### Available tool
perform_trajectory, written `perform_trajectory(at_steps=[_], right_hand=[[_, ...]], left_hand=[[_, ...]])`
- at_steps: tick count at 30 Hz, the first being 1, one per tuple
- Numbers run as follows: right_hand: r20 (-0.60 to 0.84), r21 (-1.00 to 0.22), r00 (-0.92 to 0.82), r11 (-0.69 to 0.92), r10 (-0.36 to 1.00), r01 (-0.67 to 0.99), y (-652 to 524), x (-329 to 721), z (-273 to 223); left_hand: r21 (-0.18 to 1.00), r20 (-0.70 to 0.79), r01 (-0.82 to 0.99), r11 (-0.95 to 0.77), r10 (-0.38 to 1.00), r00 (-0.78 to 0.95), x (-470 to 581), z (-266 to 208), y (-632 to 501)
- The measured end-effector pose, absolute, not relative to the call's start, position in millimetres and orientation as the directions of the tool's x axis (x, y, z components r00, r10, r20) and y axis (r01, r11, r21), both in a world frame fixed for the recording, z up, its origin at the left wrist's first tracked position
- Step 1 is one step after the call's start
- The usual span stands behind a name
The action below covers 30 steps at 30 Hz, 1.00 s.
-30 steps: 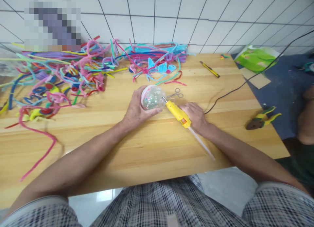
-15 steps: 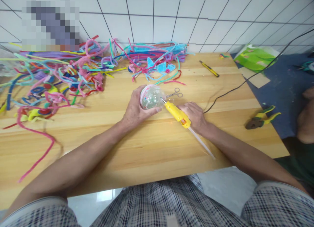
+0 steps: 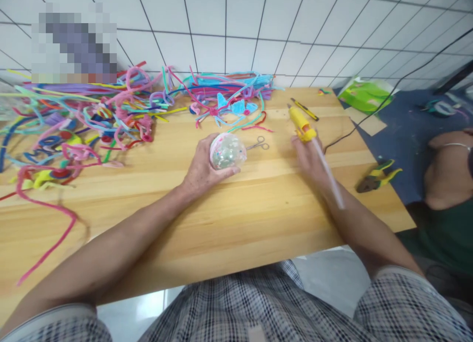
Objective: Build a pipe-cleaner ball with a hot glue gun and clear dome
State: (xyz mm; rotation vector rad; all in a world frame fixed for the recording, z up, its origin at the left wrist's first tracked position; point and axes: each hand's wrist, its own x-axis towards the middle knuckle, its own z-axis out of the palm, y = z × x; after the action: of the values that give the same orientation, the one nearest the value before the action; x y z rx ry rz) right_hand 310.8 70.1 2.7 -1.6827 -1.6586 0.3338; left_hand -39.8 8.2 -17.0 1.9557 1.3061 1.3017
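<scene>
My left hand (image 3: 207, 164) is wrapped round a clear ball (image 3: 229, 152) with coloured specks and a pinkish band on its left side. In my right hand (image 3: 308, 157) is a yellow hot glue gun (image 3: 301, 122), its nozzle pointing away from me and a long glue stick (image 3: 330, 177) poking out of its back. The glue gun is apart from the ball, well to its right. Just beyond the ball lies a small pair of scissors (image 3: 260, 143), its blades partly hidden behind the ball.
Pipe cleaners (image 3: 81, 120) are heaped at the left, with more bundles (image 3: 236, 83) along the tiled wall. A yellow utility knife (image 3: 305, 109) and pliers (image 3: 375, 177) lie at the right. A black cord (image 3: 351, 132) crosses the table's right edge. Another person (image 3: 447, 169) is at the far right.
My right hand has carried the glue gun away from the ball, to the right and farther up the table. The left hand still holds the ball. The view has shifted slightly.
</scene>
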Motion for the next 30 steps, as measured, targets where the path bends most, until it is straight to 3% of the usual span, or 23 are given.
perform_trajectory(at_steps=[8, 13, 18, 21, 26, 28, 30], right_hand=[[0.164, -0.601, 0.257, -0.110, 0.952, 0.792, 110.7, 342.1, 4.5], [0.176, -0.525, 0.277, -0.148, 0.945, 0.838, 108.7, 339.0, 6.0], [0.286, -0.324, 0.222, -0.124, 0.932, 0.938, 83.0, 349.0, 20.7], [0.328, -0.159, 0.043, 0.010, 0.944, 0.987, 47.0, 337.8, 31.8], [0.440, -0.309, -0.393, 0.546, 0.808, 0.779, -1.6, 265.2, 53.2], [0.451, -0.379, -0.424, 0.598, 0.786, 0.706, -4.1, 235.2, 61.6], [0.411, -0.506, -0.378, 0.553, 0.830, 0.662, -0.7, 214.6, 66.8]], left_hand=[[0.758, 0.469, 0.453, -0.470, 0.875, 0.122, -40.0, -17.1, 9.2], [0.758, 0.465, 0.448, -0.474, 0.874, 0.138, -41.3, -18.5, 10.4], [0.762, 0.467, 0.445, -0.471, 0.875, 0.127, -39.9, -22.1, 11.8], [0.747, 0.482, 0.454, -0.486, 0.866, 0.133, -38.5, -23.2, 11.8], [0.687, 0.528, 0.488, -0.538, 0.831, 0.172, -38.3, -22.4, 10.3], [0.651, 0.557, 0.507, -0.565, 0.809, 0.186, -37.8, -21.2, 8.8], [0.609, 0.590, 0.529, -0.590, 0.784, 0.195, -36.3, -19.6, 6.6]])
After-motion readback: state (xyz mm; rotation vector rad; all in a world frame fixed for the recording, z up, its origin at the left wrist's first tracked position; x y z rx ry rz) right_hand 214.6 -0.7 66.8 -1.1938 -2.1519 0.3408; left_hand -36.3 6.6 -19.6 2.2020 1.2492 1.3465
